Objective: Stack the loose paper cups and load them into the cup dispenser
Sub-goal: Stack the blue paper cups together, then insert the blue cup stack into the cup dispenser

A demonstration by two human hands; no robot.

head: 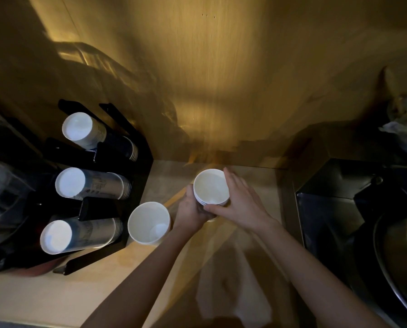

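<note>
Cupping a short stack of nested paper cups (211, 188), both hands meet just right of the frame's centre. The left hand (191, 209) wraps the stack's side from about 8 o'clock, fingers curled round the lower wall in a firm grasp. The right hand (239, 201) lies flat against the stack from 3 o'clock, fingers straight and reaching past the rim toward 12, thumb pressed across the near side; it steadies the stack without closing round it. Both bare forearms run in from the bottom edge.

At 9 o'clock of the stack, just beside the left wrist, a single loose paper cup (148, 223) stands upright and open on the pale countertop (103, 290). Farther toward 9 o'clock stands the black cup dispenser (117, 204), its three slots each carrying a row of cups lying on their sides, bottoms toward the camera. A wood-grain wall (197, 67) rises behind, lit by a warm patch. At 3 o'clock a dark steel sink (327, 209) holds a round pan, cut off by the edge.

Lighting is dim; the clutter at far left and the items at upper right are too dark to name.
</note>
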